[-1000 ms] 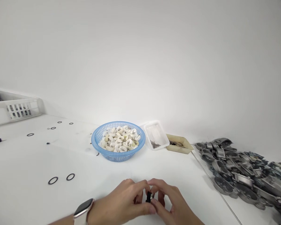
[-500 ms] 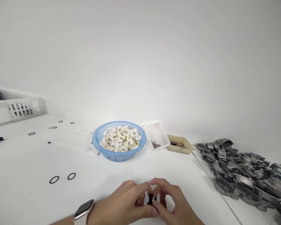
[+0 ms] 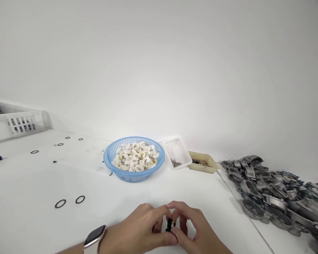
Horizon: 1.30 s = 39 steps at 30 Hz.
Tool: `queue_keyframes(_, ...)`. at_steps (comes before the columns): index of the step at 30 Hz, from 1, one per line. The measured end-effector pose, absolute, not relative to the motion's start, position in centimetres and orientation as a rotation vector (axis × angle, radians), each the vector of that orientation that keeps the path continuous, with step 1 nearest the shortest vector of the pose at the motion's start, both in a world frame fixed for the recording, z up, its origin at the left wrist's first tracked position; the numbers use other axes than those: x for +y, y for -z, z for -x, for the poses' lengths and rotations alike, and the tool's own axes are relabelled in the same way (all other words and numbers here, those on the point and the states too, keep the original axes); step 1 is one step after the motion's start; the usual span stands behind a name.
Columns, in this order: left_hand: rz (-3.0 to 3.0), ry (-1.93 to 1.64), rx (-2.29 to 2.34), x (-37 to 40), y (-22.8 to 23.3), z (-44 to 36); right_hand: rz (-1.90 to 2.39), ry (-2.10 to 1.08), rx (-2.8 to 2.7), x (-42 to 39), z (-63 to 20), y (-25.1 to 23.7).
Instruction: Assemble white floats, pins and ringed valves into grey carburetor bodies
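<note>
Sitting past black part point(image 3: 170, 225): blue basket point(image 3: 134, 177), white tray point(image 3: 176, 150); metal heap point(image 3: 276, 202) right.

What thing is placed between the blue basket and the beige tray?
In the head view, a white plastic tray holding thin metal pieces lies between the blue basket and the beige tray.
</note>
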State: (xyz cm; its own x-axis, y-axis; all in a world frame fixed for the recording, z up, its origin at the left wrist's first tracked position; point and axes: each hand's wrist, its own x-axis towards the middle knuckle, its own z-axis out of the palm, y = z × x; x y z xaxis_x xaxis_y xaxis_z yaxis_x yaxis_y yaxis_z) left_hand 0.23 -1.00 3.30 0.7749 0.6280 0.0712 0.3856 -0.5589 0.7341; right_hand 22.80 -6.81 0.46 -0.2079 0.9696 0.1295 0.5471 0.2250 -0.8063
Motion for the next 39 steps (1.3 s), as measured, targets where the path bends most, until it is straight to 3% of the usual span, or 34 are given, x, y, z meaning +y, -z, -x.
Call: queue_keyframes(39, -2.272, -0.403, 0.775, -1.1, -3.0, -0.3, 1.397, -0.96, -1.876, -7.1, -22.9, -1.0)
